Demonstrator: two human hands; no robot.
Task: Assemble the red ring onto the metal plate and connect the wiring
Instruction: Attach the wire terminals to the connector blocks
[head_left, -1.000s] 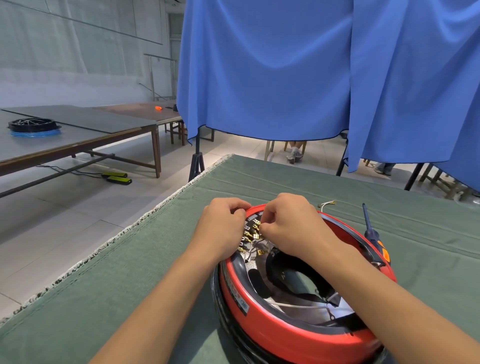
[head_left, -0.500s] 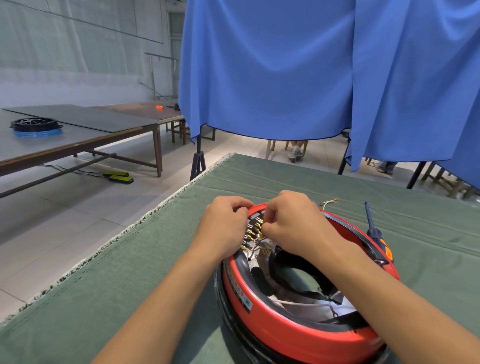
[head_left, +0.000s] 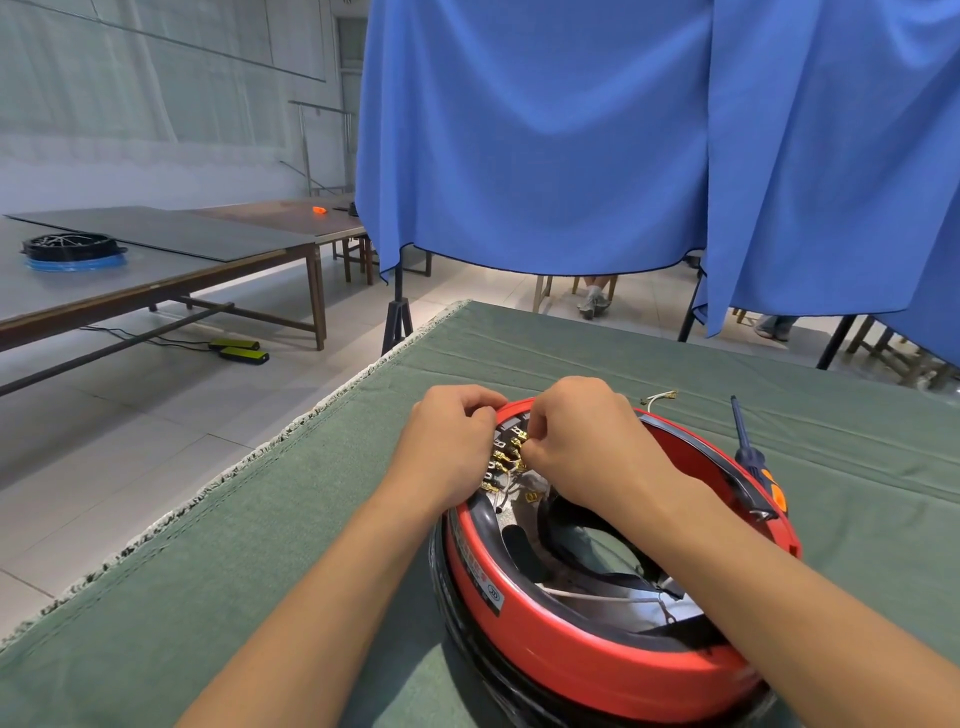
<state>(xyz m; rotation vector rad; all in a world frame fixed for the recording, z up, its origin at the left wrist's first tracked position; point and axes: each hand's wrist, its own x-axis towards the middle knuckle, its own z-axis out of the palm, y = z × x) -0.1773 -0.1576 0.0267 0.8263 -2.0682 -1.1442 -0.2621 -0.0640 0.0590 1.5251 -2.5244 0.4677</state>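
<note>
A person's two bare forearms reach forward over a bench covered in green cloth. A red ring sits on the cloth in front of the person, nested on a black rim, with a metal plate visible inside it. At the far side of the ring, a row of brass terminals lines the inner edge, with thin wires running among them.

The left hand rests against the ring's far left edge, its fingers curled around the rim beside the terminals. The right hand hovers just over the terminals, its fingertips pinched together on a small brass connector or wire end; which one is too small to tell.

A screwdriver with a black and orange handle lies on the cloth, touching the ring's right side. A short loose wire lies beyond the ring. Blue curtains hang behind the bench.
</note>
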